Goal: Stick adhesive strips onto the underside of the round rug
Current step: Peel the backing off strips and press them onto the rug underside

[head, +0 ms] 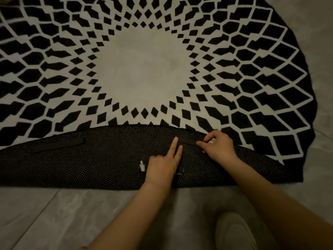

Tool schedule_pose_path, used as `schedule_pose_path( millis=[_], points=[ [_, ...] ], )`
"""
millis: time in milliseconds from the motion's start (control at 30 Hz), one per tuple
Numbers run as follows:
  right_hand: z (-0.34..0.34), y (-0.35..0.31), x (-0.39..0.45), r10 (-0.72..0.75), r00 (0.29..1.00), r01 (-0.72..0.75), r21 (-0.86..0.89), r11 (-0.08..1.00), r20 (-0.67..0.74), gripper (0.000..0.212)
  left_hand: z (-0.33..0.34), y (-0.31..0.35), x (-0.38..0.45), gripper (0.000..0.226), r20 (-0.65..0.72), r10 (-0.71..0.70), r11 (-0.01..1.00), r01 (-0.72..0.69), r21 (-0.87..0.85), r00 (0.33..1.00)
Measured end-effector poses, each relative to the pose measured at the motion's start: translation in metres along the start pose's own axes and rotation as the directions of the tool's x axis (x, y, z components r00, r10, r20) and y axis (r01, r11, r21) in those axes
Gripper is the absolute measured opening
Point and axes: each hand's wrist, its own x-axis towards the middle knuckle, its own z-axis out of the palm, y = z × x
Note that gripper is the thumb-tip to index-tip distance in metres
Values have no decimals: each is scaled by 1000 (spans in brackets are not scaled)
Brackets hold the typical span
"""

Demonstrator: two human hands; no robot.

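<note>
Strip (pixel 187 141) lies on folded-back rug underside (pixel 108 159), near fold; L hand (pixel 162 168) presses one end w/ straight fingers, R hand (pixel 219 146) pinches other end; should smooth outward, keep taut.

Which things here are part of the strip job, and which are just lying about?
Job:
- rug, near edge folded over, dotted underside up
- strip being laid
- strip already stuck
- left hand, pressing
- right hand, pinching
- spare strips under left hand

Lying about:
- shoe
- tiled floor
</note>
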Motion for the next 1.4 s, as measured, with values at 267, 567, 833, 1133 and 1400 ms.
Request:
schedule_pose_path(
  millis=[267, 567, 833, 1133, 1400],
  points=[
    [1, 7, -17, -160, 978, 137, -163, 977, -135, 16, -6, -6, -1, 87, 25, 10, 999, -9, -51, 1000],
    [21, 5, -29, -464, 810, 566, -687, 455, 359, 53, -4, -9, -2, 94, 13, 14, 999, -13, -38, 1000],
    [-11, 24, -27, -355, 895, 423, -770, 479, 270, 54, -8, -8, -4, 90, 12, 8, 1000, -7, -15, 1000],
    [-20, 44, -26, -380, 894, 410, -771, 487, 236, 50, -10, -11, -4, 92, -5, 13, 1000, -14, -25, 1000],
    [7, 10, -40, -279, 959, 280, 21, 960, -58, 23, 18, -40, -29, 67, -489, -121, 880, -134, -455, 864]
  ],
)
